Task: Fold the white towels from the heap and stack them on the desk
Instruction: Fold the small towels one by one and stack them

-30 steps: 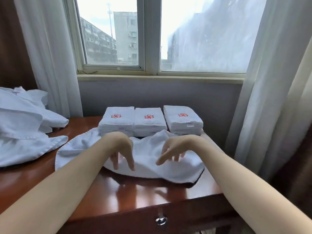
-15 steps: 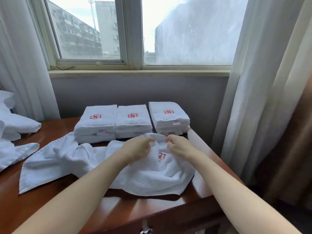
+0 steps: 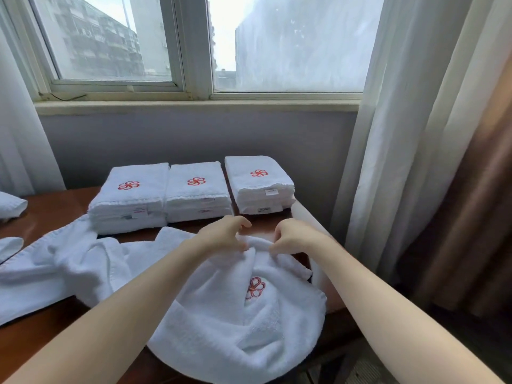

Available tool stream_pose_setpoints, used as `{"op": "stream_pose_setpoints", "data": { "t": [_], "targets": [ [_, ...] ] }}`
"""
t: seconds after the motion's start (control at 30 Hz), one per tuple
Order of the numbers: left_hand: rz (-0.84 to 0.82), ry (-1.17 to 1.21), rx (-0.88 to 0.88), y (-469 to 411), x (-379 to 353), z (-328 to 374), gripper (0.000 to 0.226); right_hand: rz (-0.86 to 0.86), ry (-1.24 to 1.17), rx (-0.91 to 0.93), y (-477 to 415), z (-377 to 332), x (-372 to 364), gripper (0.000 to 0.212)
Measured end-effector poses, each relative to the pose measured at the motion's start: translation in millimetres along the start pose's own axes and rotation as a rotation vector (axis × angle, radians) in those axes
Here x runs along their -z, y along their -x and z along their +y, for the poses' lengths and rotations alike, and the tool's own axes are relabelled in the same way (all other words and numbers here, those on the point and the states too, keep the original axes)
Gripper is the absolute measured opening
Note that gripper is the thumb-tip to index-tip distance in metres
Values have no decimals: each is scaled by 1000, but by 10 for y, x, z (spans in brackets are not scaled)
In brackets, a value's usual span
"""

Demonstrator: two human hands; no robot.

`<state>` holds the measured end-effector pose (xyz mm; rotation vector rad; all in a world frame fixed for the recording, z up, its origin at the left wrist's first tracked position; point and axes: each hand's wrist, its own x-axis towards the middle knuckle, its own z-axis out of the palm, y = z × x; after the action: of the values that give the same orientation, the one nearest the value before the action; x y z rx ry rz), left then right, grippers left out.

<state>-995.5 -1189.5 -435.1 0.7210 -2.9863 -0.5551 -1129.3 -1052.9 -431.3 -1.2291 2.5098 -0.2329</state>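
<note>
A loose white towel (image 3: 221,322) with a red flower logo lies crumpled across the wooden desk (image 3: 55,206), its right part hanging over the front edge. My left hand (image 3: 221,235) and my right hand (image 3: 293,236) both pinch its far edge, close together, just in front of the stacks. Three stacks of folded white towels stand in a row at the back: the left stack (image 3: 130,196), the middle stack (image 3: 198,194) and the right stack (image 3: 259,182), each showing a red flower on top.
White bedding of the heap (image 3: 11,203) shows at the far left edge. A wall and window sill (image 3: 194,106) rise behind the desk. White curtains (image 3: 388,134) hang at the right, close to the desk's right end, and another at the left.
My hands moved from the towel's middle up to its far edge and gripped it. The right part of the towel bunched up and the logo came into sight. The view shifted right.
</note>
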Motion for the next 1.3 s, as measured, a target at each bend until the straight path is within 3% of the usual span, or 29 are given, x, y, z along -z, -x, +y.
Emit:
{"op": "stream_pose_setpoints", "data": {
  "t": [0.1, 0.2, 0.3, 0.43, 0.6, 0.8, 0.93, 1.1, 1.3],
  "targets": [
    [-116, 102, -20, -56, 28, 7, 45, 38, -66, 22, -21, -14, 5, 18],
    [-154, 124, 43, -80, 93, 41, 13, 197, -297, 67, -34, -20, 52, 10],
    [122, -5, 56, -71, 174, 102, 21, 242, -450, 129, 6, -9, 176, 13],
    [464, 206, 27, 6, 261, 198, 21, 126, -407, 85, 132, 57, 373, 21],
    [647, 299, -28, 169, 294, 281, 9, 694, -685, -33, 344, -7, 489, 7],
    [808, 386, -100, 425, 334, 441, 11, 872, -981, 93, 648, -154, 552, 13],
    [829, 339, -139, 506, 395, 504, 24, 968, -998, 151, 763, -183, 623, 11],
    [750, 224, -97, 389, 350, 478, 23, 1046, -1007, 108, 673, -23, 672, 14],
    [692, 185, -1, 20, 188, 435, 13, 991, -978, 21, 281, 288, 481, 15]
  ]
}}
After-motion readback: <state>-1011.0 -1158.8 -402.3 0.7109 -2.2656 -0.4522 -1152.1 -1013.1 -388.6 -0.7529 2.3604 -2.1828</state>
